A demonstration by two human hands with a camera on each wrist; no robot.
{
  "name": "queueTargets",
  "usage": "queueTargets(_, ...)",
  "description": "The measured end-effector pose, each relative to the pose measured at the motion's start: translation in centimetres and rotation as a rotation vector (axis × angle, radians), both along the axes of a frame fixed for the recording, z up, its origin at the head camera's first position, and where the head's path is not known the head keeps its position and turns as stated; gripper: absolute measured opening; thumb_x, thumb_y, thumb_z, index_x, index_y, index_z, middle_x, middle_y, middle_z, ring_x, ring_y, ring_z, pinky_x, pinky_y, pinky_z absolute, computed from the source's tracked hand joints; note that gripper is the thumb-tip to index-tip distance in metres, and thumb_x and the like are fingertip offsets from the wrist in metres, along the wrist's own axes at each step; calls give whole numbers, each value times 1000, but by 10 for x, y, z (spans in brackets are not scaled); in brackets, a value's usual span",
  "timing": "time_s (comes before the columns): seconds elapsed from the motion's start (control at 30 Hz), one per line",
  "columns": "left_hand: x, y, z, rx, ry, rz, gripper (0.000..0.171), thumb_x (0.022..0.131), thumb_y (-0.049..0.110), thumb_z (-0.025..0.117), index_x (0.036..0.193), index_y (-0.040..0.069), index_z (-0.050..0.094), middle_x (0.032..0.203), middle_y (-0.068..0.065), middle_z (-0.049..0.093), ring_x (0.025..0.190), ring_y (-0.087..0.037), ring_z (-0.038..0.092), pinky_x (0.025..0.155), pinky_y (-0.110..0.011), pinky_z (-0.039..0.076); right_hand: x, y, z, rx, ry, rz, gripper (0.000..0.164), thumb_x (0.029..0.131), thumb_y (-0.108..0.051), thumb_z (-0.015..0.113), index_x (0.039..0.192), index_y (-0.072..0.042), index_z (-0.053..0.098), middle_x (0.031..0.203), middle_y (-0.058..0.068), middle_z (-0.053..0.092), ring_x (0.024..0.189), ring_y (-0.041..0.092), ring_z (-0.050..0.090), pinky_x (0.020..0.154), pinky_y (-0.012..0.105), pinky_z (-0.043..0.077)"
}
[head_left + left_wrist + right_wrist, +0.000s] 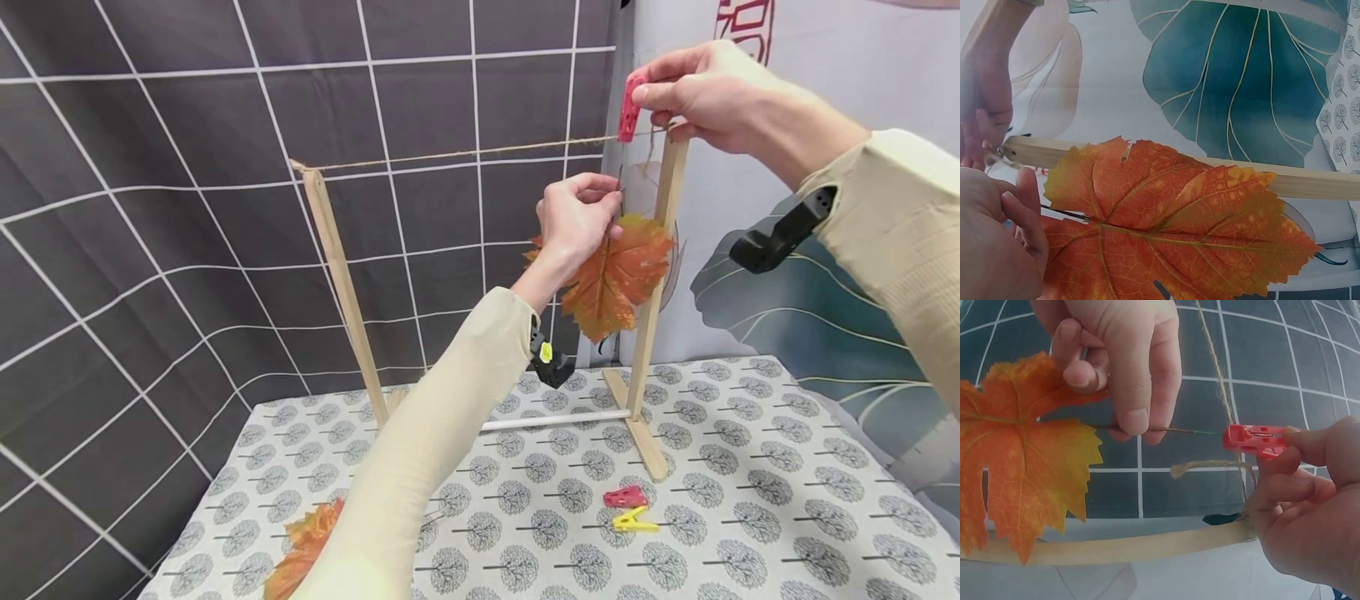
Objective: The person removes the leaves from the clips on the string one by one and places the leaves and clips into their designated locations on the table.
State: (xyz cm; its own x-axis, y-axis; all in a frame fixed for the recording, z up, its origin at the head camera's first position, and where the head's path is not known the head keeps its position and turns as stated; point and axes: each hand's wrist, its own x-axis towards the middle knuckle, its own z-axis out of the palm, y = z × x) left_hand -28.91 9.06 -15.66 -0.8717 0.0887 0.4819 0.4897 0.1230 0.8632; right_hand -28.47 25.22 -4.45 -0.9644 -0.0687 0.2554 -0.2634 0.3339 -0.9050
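Note:
An orange artificial leaf (617,275) hangs below the twine (480,152), its dark stem pinched by my left hand (577,212). Between thumb and fingers, my right hand (723,96) holds a red clothespin (630,110) at the twine, close to the top of the right wooden post (671,179). In the right wrist view the stem's greenish tip reaches the jaws of the red clothespin (1257,439); whether they grip it I cannot tell. The left wrist view shows the leaf (1179,219) broadside, with part of my left hand (1000,234) beside its stem.
A red clothespin (625,497) and a yellow clothespin (634,520) lie on the tree-patterned tablecloth (720,517). Another orange leaf (303,550) rests at the front left, partly behind my left sleeve. The frame's left post (345,292) and a white bottom rod (555,419) stand beyond.

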Motion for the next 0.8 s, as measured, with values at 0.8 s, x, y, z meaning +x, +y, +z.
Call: queueTargets(0.8, 0, -2, -1, 5, -4, -12, 11, 93, 9, 71, 102, 6, 76, 80, 5, 71, 52, -12, 67, 54, -20, 54, 5, 0, 2, -43, 32, -29, 30, 93, -28, 67, 118, -13, 61, 97, 3, 47, 86, 16, 42, 59, 21, 43)
